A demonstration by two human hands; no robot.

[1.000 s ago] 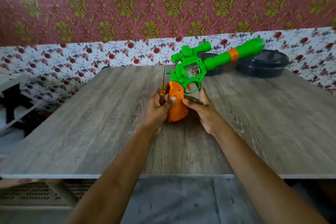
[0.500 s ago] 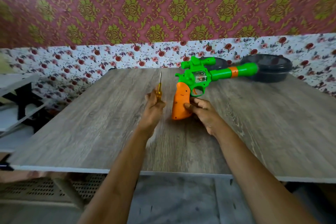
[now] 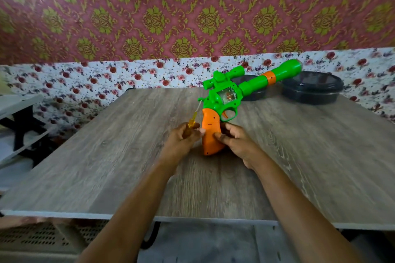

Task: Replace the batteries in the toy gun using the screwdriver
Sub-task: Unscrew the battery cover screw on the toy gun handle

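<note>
One table: grey wood-grain top filling my mid-frame, floral wall behind it.
toy gun: green body with a scope and a long barrel with an orange band. It looks stood on its butt near the table's middle, and the barrel slants up to the right.
black tubs: two dark round lidded ones at the far right of the table. One is partly hidden behind the barrel, and both are well apart from the hands.
right hand: fingers curled round the right side of the grip with the thumb pressed on its orange face, steadying the gun.
left hand: fist wrapped round the screwdriver handle, one fingertip touching the grip's left edge.
orange grip: cover on, a few small dark holes showing. I cannot tell which one is the screw.
screwdriver: yellow see-through handle, thin shaft pointing up and right, tip beside the rear of the green body. I cannot tell whether it touches.
change: half a second ago the left hand stood apart from the grip and the barrel lay almost level. Now the hand has closed in and the barrel is tipped up.
meaning: I judge this is still lining up. The tip is nowhere near the grip's holes, no batteries are in view, and unscrewing has not begun.
next: turn the tip down onto the cover screw.
</note>
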